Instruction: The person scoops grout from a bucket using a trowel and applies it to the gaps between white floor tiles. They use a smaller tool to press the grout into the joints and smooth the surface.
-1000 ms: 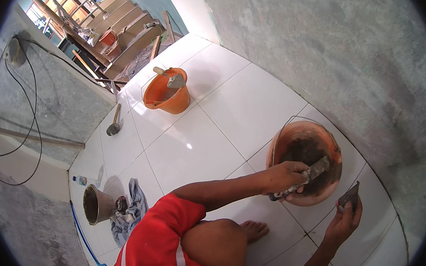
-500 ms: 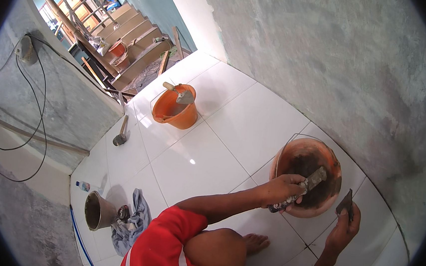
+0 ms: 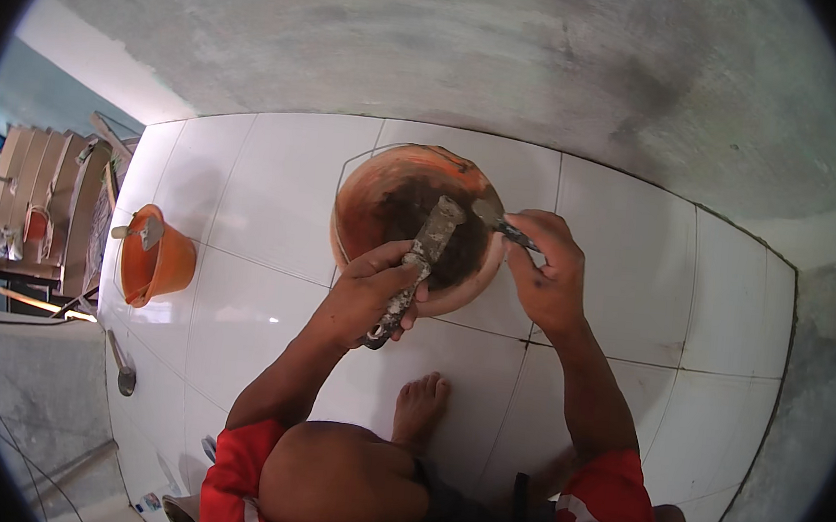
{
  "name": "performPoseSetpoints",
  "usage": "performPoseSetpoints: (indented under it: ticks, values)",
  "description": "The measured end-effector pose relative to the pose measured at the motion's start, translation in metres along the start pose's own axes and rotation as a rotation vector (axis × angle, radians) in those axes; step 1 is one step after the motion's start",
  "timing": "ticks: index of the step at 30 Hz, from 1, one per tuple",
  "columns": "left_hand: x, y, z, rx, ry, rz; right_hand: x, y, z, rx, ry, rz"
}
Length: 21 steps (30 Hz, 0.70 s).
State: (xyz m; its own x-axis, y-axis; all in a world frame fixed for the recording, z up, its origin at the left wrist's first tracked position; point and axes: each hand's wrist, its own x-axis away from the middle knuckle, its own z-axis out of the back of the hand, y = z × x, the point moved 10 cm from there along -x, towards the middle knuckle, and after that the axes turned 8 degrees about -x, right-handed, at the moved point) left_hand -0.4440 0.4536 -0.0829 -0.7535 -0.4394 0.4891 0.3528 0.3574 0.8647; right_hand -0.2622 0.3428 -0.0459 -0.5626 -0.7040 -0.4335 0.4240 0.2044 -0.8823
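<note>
My left hand (image 3: 368,291) is closed around the mortar-caked handle of a putty knife (image 3: 440,227), whose grey, crusted blade points up over a bucket (image 3: 361,207). That bucket is orange, stained inside, and dark material lies at its bottom. My right hand (image 3: 552,276) pinches a small flat dark scraper (image 3: 516,233) at the bucket's right rim. The scraper's tip is close to the putty knife's blade; I cannot tell whether they touch. Its exact kind is partly hidden by my fingers.
A second orange bucket (image 3: 170,266) with a trowel (image 3: 151,233) stands left on white tiles (image 3: 258,293). A hammer-like tool (image 3: 123,367) lies nearer. A grey plastered wall (image 3: 406,44) rises behind the bucket. Steps (image 3: 46,183) are at far left. My bare foot (image 3: 421,404) is just below the bucket.
The view has swung right, so the bucket now sits near its middle. My right hand has brought the dark scraper from beside the bucket to its rim, close to the putty knife.
</note>
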Motion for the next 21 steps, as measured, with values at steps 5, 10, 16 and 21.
performPoseSetpoints:
  ticks: [5, 10, 16, 21]
  values:
    - [0.004, 0.004, -0.008, -0.056, -0.048, 0.012, -0.003, -0.009, -0.015, 0.115, -0.083, 0.040]
    - [0.006, 0.003, -0.006, -0.121, -0.072, 0.030, -0.006, -0.013, -0.027, 0.177, -0.175, 0.091]
    - [-0.008, 0.004, -0.007, -0.143, -0.066, 0.023, -0.004, -0.007, -0.022, 0.208, -0.293, 0.051]
    - [-0.021, 0.008, 0.013, -0.018, 0.055, -0.059, 0.021, 0.054, 0.014, -0.090, -0.299, -0.394]
